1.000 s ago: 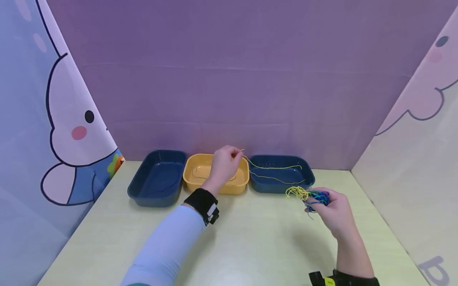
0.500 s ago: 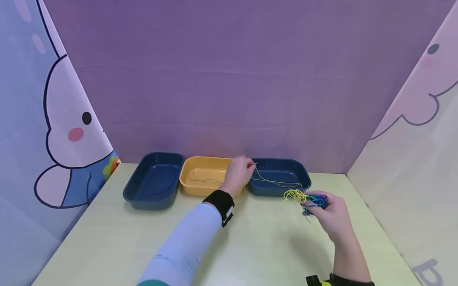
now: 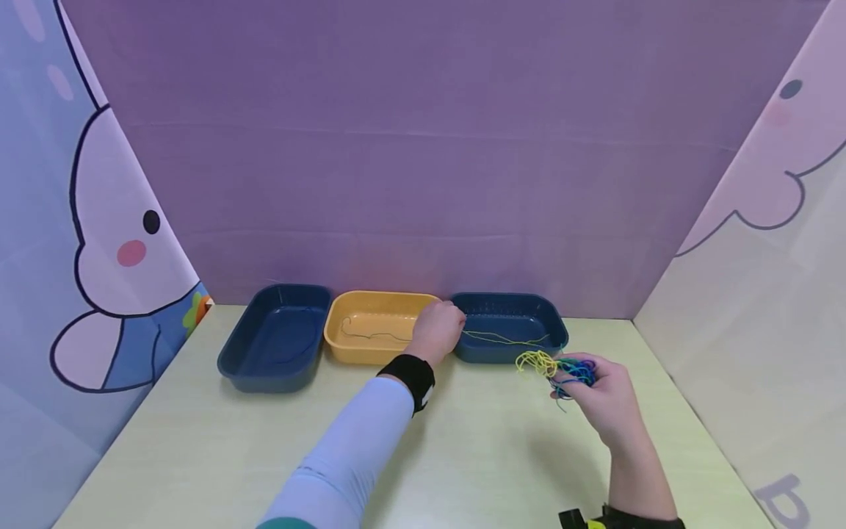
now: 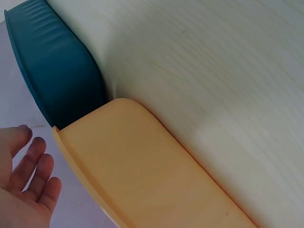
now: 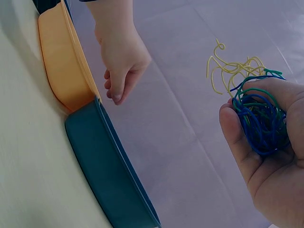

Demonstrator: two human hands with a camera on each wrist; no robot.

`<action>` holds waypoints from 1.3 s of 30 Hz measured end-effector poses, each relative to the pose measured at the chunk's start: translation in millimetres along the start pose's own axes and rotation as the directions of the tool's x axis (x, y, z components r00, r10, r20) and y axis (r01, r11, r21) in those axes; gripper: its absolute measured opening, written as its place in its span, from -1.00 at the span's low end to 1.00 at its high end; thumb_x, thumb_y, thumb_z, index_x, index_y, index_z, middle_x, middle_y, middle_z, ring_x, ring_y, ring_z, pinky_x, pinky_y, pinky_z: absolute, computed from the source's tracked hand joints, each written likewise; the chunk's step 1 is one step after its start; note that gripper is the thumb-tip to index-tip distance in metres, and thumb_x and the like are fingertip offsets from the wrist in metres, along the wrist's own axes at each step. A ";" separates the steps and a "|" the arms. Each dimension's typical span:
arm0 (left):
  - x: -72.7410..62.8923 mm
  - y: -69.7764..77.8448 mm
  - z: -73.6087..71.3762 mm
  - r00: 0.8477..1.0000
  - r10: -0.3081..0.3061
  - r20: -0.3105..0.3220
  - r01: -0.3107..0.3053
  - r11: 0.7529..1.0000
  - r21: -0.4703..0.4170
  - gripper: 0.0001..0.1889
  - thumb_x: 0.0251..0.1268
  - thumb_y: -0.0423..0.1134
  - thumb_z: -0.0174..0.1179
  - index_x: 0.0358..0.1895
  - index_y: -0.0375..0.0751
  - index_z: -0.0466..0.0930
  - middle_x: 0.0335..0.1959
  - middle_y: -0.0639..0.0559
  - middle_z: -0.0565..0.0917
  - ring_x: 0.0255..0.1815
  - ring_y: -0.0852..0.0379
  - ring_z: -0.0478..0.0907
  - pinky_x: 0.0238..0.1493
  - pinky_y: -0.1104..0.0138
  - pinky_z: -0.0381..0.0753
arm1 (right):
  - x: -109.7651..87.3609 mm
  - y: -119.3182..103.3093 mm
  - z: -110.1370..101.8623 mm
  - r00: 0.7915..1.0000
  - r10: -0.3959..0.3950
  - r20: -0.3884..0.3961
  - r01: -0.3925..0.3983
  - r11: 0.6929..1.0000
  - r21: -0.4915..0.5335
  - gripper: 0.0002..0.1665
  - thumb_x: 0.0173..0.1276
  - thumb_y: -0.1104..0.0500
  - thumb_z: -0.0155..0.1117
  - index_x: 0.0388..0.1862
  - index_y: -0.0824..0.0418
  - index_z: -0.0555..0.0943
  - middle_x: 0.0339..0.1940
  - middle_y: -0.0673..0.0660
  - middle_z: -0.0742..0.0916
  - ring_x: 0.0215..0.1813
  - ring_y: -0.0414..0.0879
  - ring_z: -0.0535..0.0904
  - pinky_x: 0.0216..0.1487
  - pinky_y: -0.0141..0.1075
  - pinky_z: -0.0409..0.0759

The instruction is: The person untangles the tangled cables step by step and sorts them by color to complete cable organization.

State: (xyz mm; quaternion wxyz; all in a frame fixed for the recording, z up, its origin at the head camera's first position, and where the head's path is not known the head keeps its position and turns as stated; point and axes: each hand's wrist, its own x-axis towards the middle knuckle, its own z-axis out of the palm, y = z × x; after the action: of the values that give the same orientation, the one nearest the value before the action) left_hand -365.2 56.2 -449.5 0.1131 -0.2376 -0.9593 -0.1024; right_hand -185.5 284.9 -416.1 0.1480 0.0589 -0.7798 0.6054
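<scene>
My left hand [image 3: 439,330] is over the meeting rims of the yellow tray [image 3: 357,353] and the right blue tray [image 3: 509,355], thumb and forefinger together at a thin yellow string [image 3: 496,337]. That string runs from the fingertips across the right blue tray. In the left wrist view the left hand [image 4: 28,180] shows beside the trays, other fingers loosely bent. My right hand [image 3: 611,400] grips a tangled bundle of strings [image 5: 263,121], blue and green in the palm, with yellow ends [image 5: 237,69] sticking out past the thumb and fingers, in front of the right blue tray.
A second blue tray [image 3: 264,378] stands at the left of the row. A thin dark string [image 3: 377,336] lies in the yellow tray. The pale table [image 3: 476,455] extends in front, and a purple backdrop [image 3: 423,184] rises behind the trays.
My left hand has moved right from over the yellow tray and lowered toward the right blue tray, bringing down the yellow string. The right hand still grips its bundle in nearly the same place.
</scene>
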 end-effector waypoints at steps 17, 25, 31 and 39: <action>-8.1 -2.3 -9.6 0.999 -0.037 -0.009 0.037 0.997 -0.064 -0.72 0.48 -0.07 0.26 0.13 -0.03 0.75 0.00 0.02 0.68 0.04 0.06 0.59 0.15 0.27 0.59 | -1.0 1.8 2.0 1.000 0.007 0.011 -0.007 1.000 -0.006 -0.72 0.32 0.52 0.30 0.01 0.58 0.63 -0.24 0.00 0.79 -0.38 -0.05 0.74 -0.26 -0.19 0.76; -21.2 -13.4 -35.3 0.996 -0.052 -0.078 0.029 0.965 -0.262 -0.53 0.47 0.04 0.24 0.34 -0.04 0.59 0.28 -0.06 0.56 0.26 -0.01 0.53 0.24 0.18 0.55 | -0.8 -0.3 1.3 1.000 0.011 0.022 -0.011 1.000 -0.003 -0.75 0.35 0.49 0.30 -0.01 0.59 0.62 -0.28 0.02 0.79 -0.37 -0.06 0.74 -0.27 -0.23 0.75; -38.0 -26.0 -64.8 0.992 -0.062 -0.114 0.014 0.927 -0.376 -0.42 0.43 0.08 0.26 0.44 -0.02 0.47 0.39 -0.03 0.47 0.37 -0.03 0.44 0.34 0.11 0.47 | 1.1 1.1 0.7 1.000 0.004 0.025 -0.003 1.000 -0.016 -0.74 0.35 0.48 0.31 0.00 0.58 0.62 -0.27 0.01 0.79 -0.35 -0.09 0.74 -0.27 -0.22 0.75; -73.9 -45.1 -92.7 0.985 -0.057 -0.165 -0.037 0.856 -0.515 -0.32 0.38 0.11 0.30 0.49 -0.02 0.39 0.48 -0.01 0.38 0.45 -0.05 0.35 0.35 0.02 0.43 | 2.0 3.0 -3.6 1.000 0.016 0.004 -0.015 0.997 -0.075 -0.72 0.35 0.45 0.34 0.02 0.53 0.64 -0.30 0.02 0.76 -0.43 -0.07 0.63 -0.46 -0.27 0.70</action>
State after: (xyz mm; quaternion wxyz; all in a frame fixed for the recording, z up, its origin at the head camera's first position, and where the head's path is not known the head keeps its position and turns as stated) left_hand -307.6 -38.1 -387.2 0.1284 -0.2443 -0.8842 -0.3769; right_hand -187.6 289.3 -417.5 0.1436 0.0487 -0.8028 0.5767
